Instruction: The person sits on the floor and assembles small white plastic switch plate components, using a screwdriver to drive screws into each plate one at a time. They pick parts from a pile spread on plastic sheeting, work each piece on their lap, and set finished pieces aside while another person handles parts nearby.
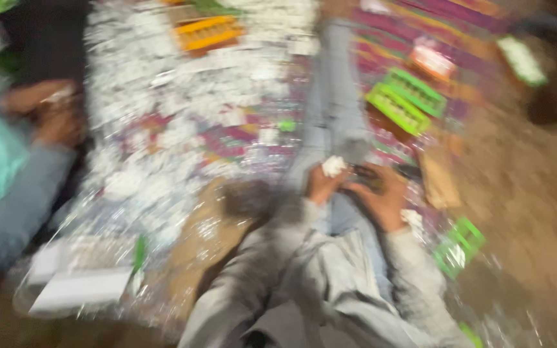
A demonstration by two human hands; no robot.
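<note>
The picture is heavily blurred. My left hand (322, 183) rests on my outstretched leg in light jeans (333, 103) and pinches a small white piece (333, 165). My right hand (381, 196) lies just beside it on the same leg, fingers curled around a small dark object (369, 175) whose kind I cannot make out. Both hands nearly touch. Grey sleeves cover my forearms.
A wide heap of small white pieces (182, 96) covers a patterned mat on the left. Green trays (406, 100), another green tray (459, 245), an orange tray (207, 32) and white boxes (78, 283) lie around. Another person's hands (49, 109) work at the left edge.
</note>
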